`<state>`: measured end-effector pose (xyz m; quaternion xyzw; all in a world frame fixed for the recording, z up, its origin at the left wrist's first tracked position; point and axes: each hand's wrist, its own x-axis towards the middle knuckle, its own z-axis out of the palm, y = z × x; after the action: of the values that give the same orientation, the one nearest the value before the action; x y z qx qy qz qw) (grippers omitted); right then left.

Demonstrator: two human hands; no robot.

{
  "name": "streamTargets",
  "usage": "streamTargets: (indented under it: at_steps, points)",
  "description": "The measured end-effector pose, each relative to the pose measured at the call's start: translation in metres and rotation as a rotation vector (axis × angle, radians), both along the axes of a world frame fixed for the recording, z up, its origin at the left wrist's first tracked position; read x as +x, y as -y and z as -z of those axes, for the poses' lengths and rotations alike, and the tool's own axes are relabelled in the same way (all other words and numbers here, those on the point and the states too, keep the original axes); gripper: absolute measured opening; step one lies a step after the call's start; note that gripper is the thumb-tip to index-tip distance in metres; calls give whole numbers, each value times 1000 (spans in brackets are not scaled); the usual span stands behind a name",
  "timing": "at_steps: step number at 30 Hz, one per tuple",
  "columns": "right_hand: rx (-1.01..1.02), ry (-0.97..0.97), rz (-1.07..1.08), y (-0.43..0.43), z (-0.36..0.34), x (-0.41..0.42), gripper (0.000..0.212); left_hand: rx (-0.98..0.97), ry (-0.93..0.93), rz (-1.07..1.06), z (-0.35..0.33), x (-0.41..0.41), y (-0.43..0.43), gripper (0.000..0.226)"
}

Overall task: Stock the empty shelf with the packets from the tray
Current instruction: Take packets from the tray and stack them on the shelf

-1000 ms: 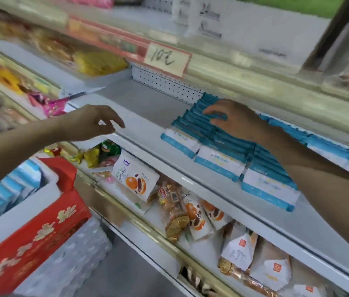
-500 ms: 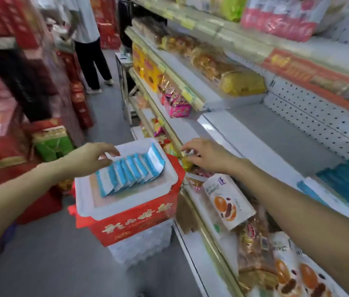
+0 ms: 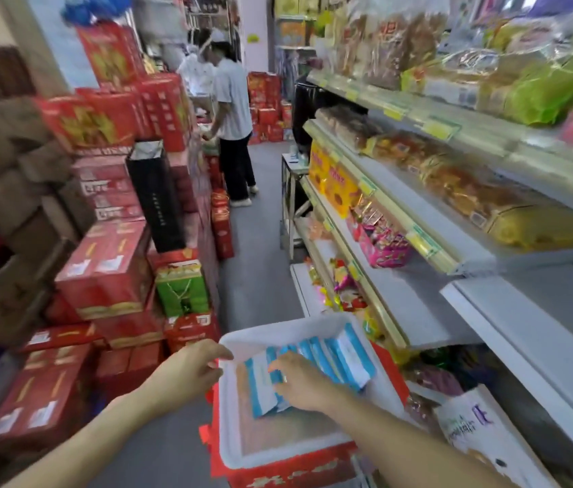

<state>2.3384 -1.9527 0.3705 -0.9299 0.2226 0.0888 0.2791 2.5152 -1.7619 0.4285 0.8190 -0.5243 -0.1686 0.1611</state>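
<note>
A white tray sits on a red box at the bottom centre. Inside it, several blue-and-white packets lean in a row. My right hand is down in the tray, fingers curled round the packets at the left end of the row. My left hand is at the tray's left rim, its fingers reaching onto the edge. The bare grey shelf runs along the right at about waist height.
Stacks of red gift boxes, a green box and a black bag line the left of the aisle. A person stands further down it. The shelves on the right hold snack packs above and below.
My right hand left the shelf front and came down onto the packets in the tray. My left hand stays at the tray's left rim. The view swung away from the stocked shelf.
</note>
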Motion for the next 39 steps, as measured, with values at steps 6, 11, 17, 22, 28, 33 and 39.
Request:
streamTargets:
  at_steps: [6,11,17,22,28,33,39]
  points:
    - [-72,-18,82,-9,29,34,39,-87,-32,12,-3,16,1,33]
    - [-33,26,224,-17,34,56,26,-90,-2,31,-6,22,13,34]
    - [188,10,376,-27,33,72,21,-113,20,42,-6,25,24,31]
    - [365,1,407,-27,28,65,23,-123,33,60,-8,21,26,29]
    - [388,-24,215,-31,24,54,28,-126,62,80,-11,19,30,29]
    - [201,-57,113,-36,25,52,24,-131,81,91,-13,16,35,27]
    - [28,25,70,-26,20,47,25,-128,93,104,-16,18,38,28]
